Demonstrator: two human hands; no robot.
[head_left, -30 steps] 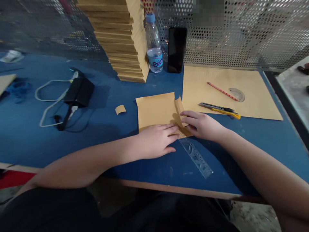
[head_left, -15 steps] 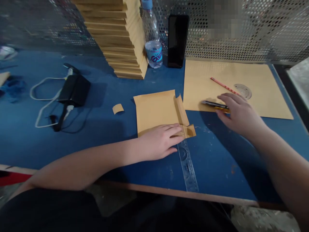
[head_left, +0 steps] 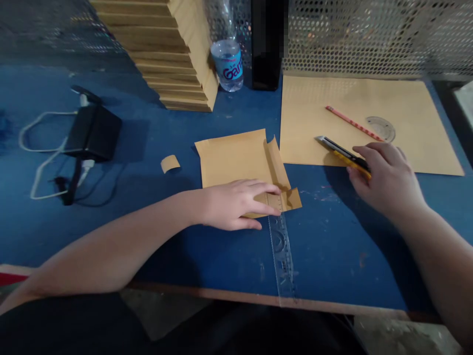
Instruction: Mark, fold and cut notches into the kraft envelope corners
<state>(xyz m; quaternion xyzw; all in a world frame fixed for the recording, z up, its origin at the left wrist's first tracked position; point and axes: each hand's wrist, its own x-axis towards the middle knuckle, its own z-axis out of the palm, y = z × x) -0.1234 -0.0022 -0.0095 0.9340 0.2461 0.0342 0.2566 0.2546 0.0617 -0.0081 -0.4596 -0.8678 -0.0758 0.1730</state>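
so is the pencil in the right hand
No, the right hand grips the yellow utility knife; the pencil lies apart on the large paper sheet.

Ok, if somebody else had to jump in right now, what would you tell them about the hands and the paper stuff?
Left hand: flat, pressing the folded brown paper piece down on the blue table; it holds nothing in a grip.
Right hand: closed on the yellow utility knife, over the edge of the large brown sheet.
Clear ruler: runs from under the folded piece toward the table's near edge.
Pencil and round protractor: on the large sheet.
Done: one side strip is folded and a corner tab sticks out.
Left: no cut is visible along the ruler yet.
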